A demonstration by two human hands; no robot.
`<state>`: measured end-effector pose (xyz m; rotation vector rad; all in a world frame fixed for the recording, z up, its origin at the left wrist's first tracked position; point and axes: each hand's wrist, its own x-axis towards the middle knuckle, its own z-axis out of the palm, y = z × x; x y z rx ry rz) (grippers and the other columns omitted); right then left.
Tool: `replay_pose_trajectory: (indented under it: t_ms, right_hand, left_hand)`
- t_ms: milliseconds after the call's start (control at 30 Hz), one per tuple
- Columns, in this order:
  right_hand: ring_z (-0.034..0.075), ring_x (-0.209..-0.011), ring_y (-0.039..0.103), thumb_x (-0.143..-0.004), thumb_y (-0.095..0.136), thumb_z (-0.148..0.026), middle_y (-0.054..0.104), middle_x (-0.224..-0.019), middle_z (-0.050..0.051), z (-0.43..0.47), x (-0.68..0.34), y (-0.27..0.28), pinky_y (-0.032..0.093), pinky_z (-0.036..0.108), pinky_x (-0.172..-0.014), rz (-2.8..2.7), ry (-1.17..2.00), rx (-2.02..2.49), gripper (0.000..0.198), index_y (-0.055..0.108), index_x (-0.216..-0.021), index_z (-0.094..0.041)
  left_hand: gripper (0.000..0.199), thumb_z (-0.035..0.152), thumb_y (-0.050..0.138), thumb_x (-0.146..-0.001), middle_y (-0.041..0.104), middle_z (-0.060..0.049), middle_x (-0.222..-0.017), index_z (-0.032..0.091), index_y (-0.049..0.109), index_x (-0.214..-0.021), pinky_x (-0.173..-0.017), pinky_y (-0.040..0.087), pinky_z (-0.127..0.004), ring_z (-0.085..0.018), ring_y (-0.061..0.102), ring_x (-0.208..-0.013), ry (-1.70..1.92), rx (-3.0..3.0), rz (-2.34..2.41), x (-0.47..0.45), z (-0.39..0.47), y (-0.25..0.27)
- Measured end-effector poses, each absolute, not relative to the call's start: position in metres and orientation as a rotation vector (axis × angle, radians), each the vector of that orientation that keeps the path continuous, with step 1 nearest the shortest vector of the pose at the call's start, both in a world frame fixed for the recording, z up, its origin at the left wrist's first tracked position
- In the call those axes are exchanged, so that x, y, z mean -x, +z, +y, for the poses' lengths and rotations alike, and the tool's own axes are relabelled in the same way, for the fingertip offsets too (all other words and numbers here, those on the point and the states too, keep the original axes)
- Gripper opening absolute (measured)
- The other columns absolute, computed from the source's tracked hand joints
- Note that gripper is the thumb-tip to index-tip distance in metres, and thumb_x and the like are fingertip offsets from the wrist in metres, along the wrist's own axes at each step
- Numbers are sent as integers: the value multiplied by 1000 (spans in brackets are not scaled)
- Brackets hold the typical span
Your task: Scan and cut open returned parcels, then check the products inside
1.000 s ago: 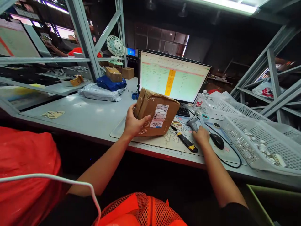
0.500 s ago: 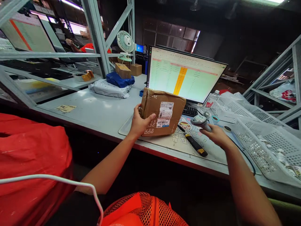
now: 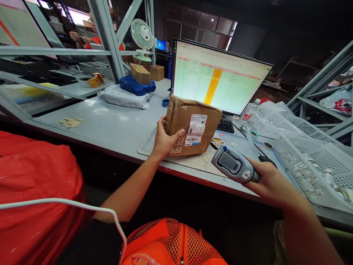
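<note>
My left hand (image 3: 167,140) grips the left side of a brown cardboard box (image 3: 212,119), its thumb across the front. The box stands tilted at the desk's front edge, with a white shipping label (image 3: 197,127) and barcode facing me. In my right hand (image 3: 271,180) is a grey barcode scanner (image 3: 233,165), its fingers wrapped round the handle. The scanner is held to the right of the box, apart from it, its head pointing left. Behind the scanner, a utility knife (image 3: 213,146) on the printed desk mat (image 3: 149,145) is mostly hidden.
A monitor (image 3: 198,81) and keyboard (image 3: 225,126) stand behind the box. White perforated baskets (image 3: 300,173) line the right side, near a plastic bottle (image 3: 250,110). Grey and blue parcels (image 3: 124,97) lie at the back left beside a fan (image 3: 142,35). Another person (image 3: 95,40) is behind the frame.
My right hand has lifted the scanner off the mat area and brought it nearer to me, its top now showing. The box stays in my left hand; the view has shifted slightly.
</note>
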<state>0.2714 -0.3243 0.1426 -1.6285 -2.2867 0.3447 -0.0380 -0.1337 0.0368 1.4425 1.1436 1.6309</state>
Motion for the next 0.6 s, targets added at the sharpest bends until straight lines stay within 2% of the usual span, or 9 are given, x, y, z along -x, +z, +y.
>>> replay_pose_trajectory:
  t_ms: [167,367,600]
  right_hand:
    - [17,-74,63,-89,66,-29,72,-83,-1,-319,-270,136,47,26,-67,-2319,366,1685,15,68,-102,-22]
    - [19,-83,69,-89,66,-26,78,-93,1,-321,-267,135,49,25,-70,-2301,371,1647,13,70,-101,-22]
    - [22,-77,67,-94,67,-51,76,-87,2,-293,-302,114,49,30,-70,-2101,262,1822,30,72,-106,-24]
  left_hand:
    - [100,55,92,-68,55,-16,-149,25,43,-149,-120,43,-51,-35,54,-141,1640,-1455,1135,39,-137,37]
    - [101,55,92,-68,56,-16,-149,24,43,-150,-119,44,-51,-35,55,-139,1627,-1481,1158,37,-141,40]
    - [100,58,93,-69,60,-15,-144,25,46,-151,-114,50,-50,-35,62,-133,1585,-1432,1181,53,-130,31]
